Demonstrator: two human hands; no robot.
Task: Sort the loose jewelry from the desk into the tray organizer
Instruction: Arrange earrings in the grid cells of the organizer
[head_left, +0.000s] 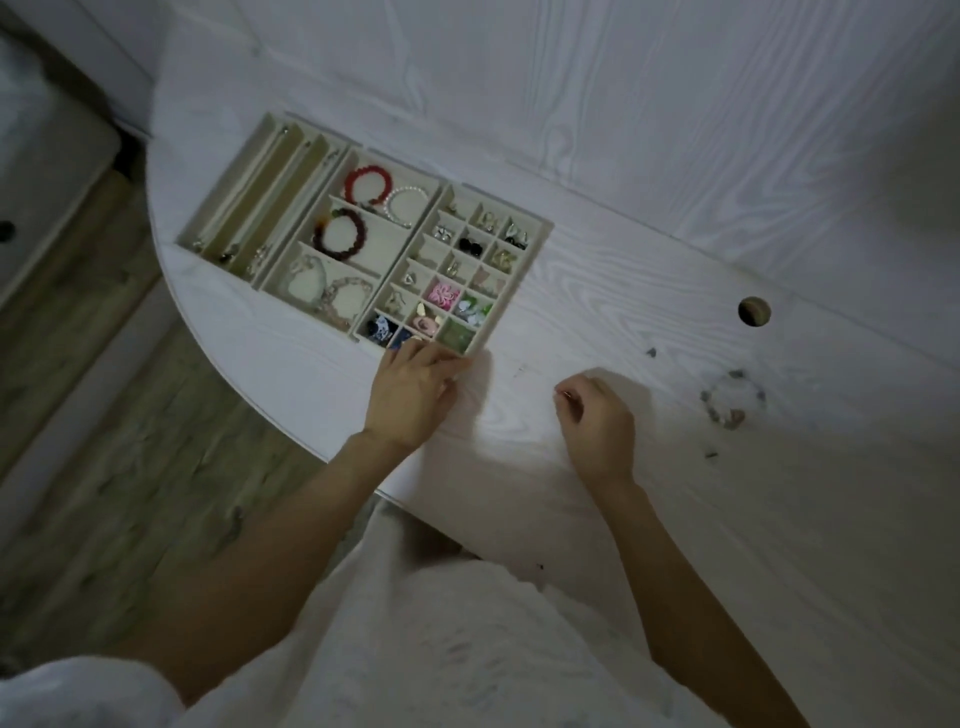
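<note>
A cream tray organizer (540, 228) lies on the white desk, with long slots at left, bracelet compartments in the middle and a grid of small cells at right. Red, dark and pearl bracelets and many small pieces fill it. My left hand (413, 395) rests at the near edge of the grid, fingers touching the tray's rim by the blue and green cells. My right hand (597, 415) hovers over the desk to the right, fingers curled, seemingly pinching something tiny that I cannot make out. A loose beaded bracelet (732, 397) and small scattered pieces (710, 453) lie further right.
The desk has a curved left edge (218, 364) dropping to a wood floor. A round cable hole (754, 312) sits at the right, near the white wall panel behind. White cloth covers my lap below the desk edge.
</note>
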